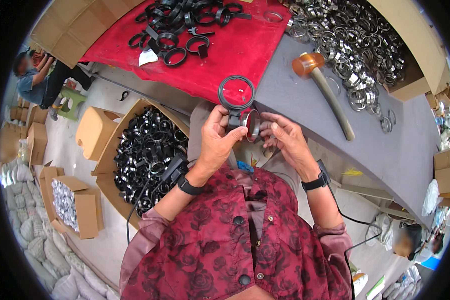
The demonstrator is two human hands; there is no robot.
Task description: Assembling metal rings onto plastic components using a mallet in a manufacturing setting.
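My left hand (pixel 217 137) is closed around a black ring part (pixel 237 106) and holds it upright in front of my body. This part has a large round loop at the top and a smaller ring below. A shiny metal ring (pixel 254 125) sits at the smaller ring, by my left thumb. My right hand (pixel 290 142) is just to the right of it, fingers apart and slightly bent, a little blurred. I see nothing held in it; whether a fingertip touches the metal ring I cannot tell.
Black ring parts (pixel 177 30) lie on a red cloth (pixel 220 60). On the grey tabletop (pixel 305 110) are a mallet (pixel 332 95) and a heap of metal rings (pixel 350 55). A carton (pixel 106 185) of black parts stands at left, near a yellow stool (pixel 95 135). A person (pixel 40 80) sits far left.
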